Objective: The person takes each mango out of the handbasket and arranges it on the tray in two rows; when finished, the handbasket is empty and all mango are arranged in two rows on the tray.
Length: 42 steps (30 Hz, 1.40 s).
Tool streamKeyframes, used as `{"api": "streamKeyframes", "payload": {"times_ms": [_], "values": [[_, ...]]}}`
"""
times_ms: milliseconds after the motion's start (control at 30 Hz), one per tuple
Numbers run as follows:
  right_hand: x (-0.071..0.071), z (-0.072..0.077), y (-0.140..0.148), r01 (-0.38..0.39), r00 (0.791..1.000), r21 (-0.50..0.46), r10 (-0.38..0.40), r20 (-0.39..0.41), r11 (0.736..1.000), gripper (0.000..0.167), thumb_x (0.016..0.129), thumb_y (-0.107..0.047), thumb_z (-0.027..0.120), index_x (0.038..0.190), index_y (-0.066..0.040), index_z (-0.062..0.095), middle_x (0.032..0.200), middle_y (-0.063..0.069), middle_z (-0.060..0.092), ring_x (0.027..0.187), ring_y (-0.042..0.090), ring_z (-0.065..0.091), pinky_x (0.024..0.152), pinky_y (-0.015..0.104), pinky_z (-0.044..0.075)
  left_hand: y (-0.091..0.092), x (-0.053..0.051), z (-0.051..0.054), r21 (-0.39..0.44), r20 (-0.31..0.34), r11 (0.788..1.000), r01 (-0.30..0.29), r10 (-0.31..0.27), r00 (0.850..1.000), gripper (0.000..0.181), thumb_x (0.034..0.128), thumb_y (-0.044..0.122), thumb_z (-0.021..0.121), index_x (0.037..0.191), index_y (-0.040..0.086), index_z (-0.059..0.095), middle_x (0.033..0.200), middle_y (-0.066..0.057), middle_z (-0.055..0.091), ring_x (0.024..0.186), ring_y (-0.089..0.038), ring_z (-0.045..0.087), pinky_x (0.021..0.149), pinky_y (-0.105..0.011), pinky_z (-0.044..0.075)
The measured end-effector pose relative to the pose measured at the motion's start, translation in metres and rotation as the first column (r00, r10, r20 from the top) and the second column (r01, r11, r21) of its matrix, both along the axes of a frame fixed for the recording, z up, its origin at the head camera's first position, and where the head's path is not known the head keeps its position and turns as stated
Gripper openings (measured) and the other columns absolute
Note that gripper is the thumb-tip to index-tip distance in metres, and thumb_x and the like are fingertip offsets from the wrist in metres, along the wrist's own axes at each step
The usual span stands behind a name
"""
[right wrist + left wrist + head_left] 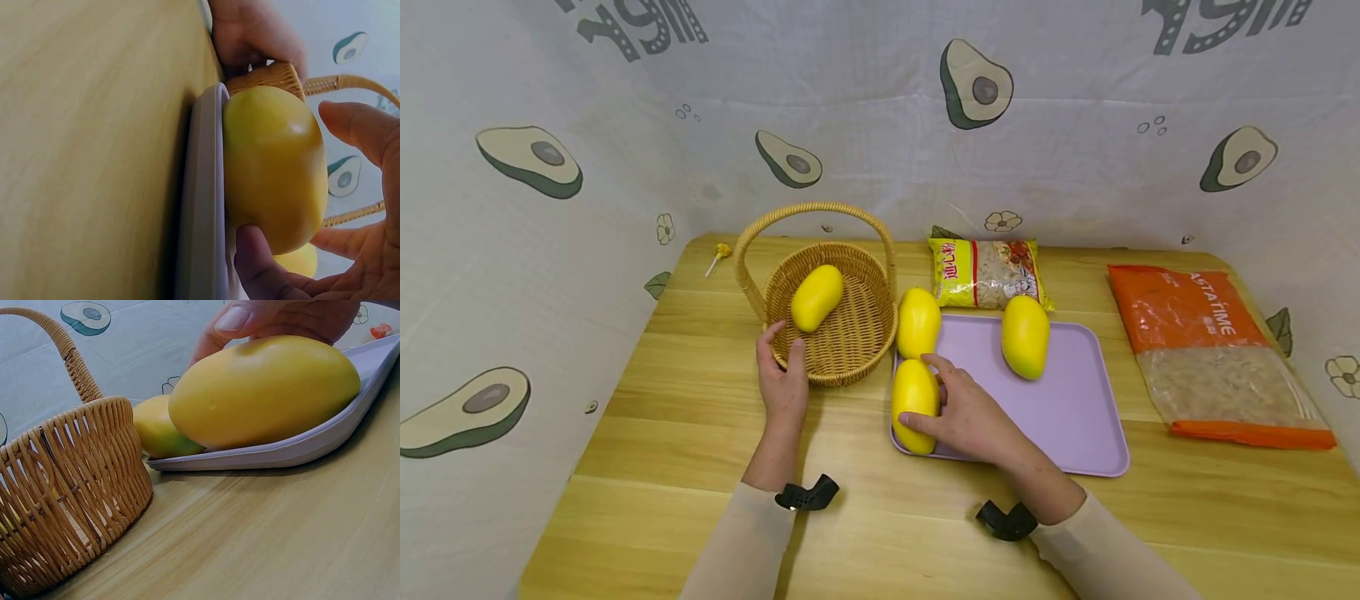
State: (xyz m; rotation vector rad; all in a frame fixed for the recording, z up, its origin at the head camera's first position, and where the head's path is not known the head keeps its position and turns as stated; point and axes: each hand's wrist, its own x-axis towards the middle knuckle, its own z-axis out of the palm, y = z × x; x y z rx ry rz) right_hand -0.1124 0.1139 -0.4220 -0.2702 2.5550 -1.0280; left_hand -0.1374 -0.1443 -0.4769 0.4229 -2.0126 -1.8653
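Note:
My left hand (783, 387) holds the near-left rim of a wicker basket (850, 377), its thumb over the inner side. One yellow mango (817, 298) lies inside the basket. My right hand (966, 414) is spread around another mango (915, 404) at the left edge of a lilac tray (1075, 400). In the left wrist view, a small gap shows between the right thumb (235, 319) and that mango. Just beyond it sits a further mango (919, 323) at the tray's corner. One more mango (1026, 337) rests on the tray's far side.
Behind the tray lies a yellow pasta packet (992, 273). A larger orange and clear bag (1217, 358) is at the right. Near the far left corner of the wooden table (662, 417) is a small yellow lollipop (721, 252). The basket's tall handle (816, 208) arches upward.

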Motion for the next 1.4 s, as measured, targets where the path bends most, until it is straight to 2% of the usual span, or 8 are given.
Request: {"api": "streamKeyframes", "payload": {"times_ms": [267, 400, 567, 733, 900, 1000, 1200, 1400], "values": [[-0.001, 0.005, 0.003, -0.001, 1.000, 0.029, 0.001, -0.017, 1.000, 0.095, 0.085, -0.052, 0.078, 0.158, -0.013, 0.032, 0.137, 0.021, 0.056, 0.117, 0.030, 0.061, 0.096, 0.048, 0.053, 0.000, -0.001, 0.000, -0.003, -0.011, 1.000, -0.004, 0.004, 1.000, 0.041, 0.1024, 0.020, 0.055, 0.141, 0.011, 0.048, 0.156, -0.005, 0.041, 0.156, -0.023, 0.022, 0.127, -0.051, 0.014], [0.002, 0.014, 0.009, -0.002, 0.995, 0.097, 0.012, -0.098, 0.995, 0.088, 0.088, -0.050, 0.076, 0.157, -0.013, 0.036, 0.140, 0.021, 0.055, 0.118, 0.032, 0.062, 0.095, 0.053, 0.053, 0.000, -0.001, 0.000, 0.000, -0.020, 1.000, 0.006, -0.006, 1.000, 0.040, 0.1026, 0.020, 0.055, 0.141, 0.012, 0.048, 0.155, -0.006, 0.040, 0.156, -0.023, 0.022, 0.127, -0.051, 0.014], [0.015, 0.027, 0.015, -0.009, 0.970, 0.168, 0.050, -0.238, 0.986, 0.079, 0.085, -0.047, 0.079, 0.150, -0.013, 0.049, 0.135, 0.019, 0.058, 0.114, 0.032, 0.062, 0.093, 0.053, 0.054, 0.000, 0.000, -0.002, 0.005, -0.014, 1.000, 0.004, -0.004, 1.000, 0.040, 0.1028, 0.021, 0.055, 0.141, 0.013, 0.048, 0.156, -0.005, 0.040, 0.156, -0.022, 0.021, 0.127, -0.051, 0.014], [0.034, 0.040, 0.006, -0.072, 0.951, 0.146, 0.112, -0.287, 0.987, 0.075, 0.083, -0.044, 0.083, 0.145, -0.013, 0.054, 0.132, 0.012, 0.060, 0.106, 0.027, 0.065, 0.088, 0.045, 0.057, -0.001, 0.000, -0.002, 0.002, -0.015, 1.000, -0.001, 0.001, 1.000, 0.041, 0.1029, 0.021, 0.055, 0.142, 0.011, 0.047, 0.156, -0.005, 0.040, 0.156, -0.023, 0.021, 0.127, -0.052, 0.013], [0.045, 0.048, -0.014, -0.137, 0.954, 0.041, 0.143, -0.265, 0.990, 0.070, 0.084, -0.042, 0.082, 0.145, -0.019, 0.055, 0.128, 0.002, 0.062, 0.099, 0.016, 0.065, 0.076, 0.028, 0.055, -0.001, 0.000, -0.001, -0.013, -0.025, 1.000, 0.010, -0.010, 1.000, 0.040, 0.1030, 0.021, 0.055, 0.141, 0.011, 0.048, 0.154, -0.006, 0.040, 0.155, -0.022, 0.022, 0.127, -0.051, 0.015], [0.043, 0.050, -0.032, -0.134, 0.964, -0.066, 0.115, -0.239, 0.989, 0.067, 0.087, -0.039, 0.081, 0.146, -0.020, 0.054, 0.130, 0.000, 0.062, 0.101, 0.016, 0.065, 0.077, 0.028, 0.057, -0.001, 0.000, -0.001, -0.017, -0.029, 1.000, 0.013, -0.014, 0.999, 0.041, 0.1028, 0.021, 0.055, 0.141, 0.010, 0.048, 0.154, -0.006, 0.041, 0.155, -0.022, 0.023, 0.127, -0.051, 0.015], [0.031, 0.052, -0.076, -0.003, 0.985, -0.322, -0.052, -0.162, 0.947, 0.064, 0.091, -0.033, 0.077, 0.148, -0.022, 0.050, 0.136, 0.003, 0.058, 0.110, 0.021, 0.064, 0.084, 0.037, 0.060, -0.001, -0.001, -0.001, -0.002, -0.022, 1.000, 0.014, -0.014, 1.000, 0.041, 0.1018, 0.022, 0.056, 0.141, 0.011, 0.048, 0.155, -0.007, 0.040, 0.155, -0.024, 0.025, 0.127, -0.051, 0.016], [0.007, 0.053, -0.122, 0.097, 0.958, -0.436, -0.202, -0.204, 0.895, 0.066, 0.094, -0.036, 0.072, 0.151, -0.017, 0.046, 0.144, 0.011, 0.050, 0.118, 0.028, 0.061, 0.084, 0.036, 0.059, -0.001, 0.000, 0.002, 0.019, 0.012, 1.000, -0.006, 0.006, 1.000, 0.042, 0.1003, 0.025, 0.058, 0.140, 0.014, 0.050, 0.157, -0.006, 0.040, 0.153, -0.023, 0.027, 0.126, -0.050, 0.018]]}}
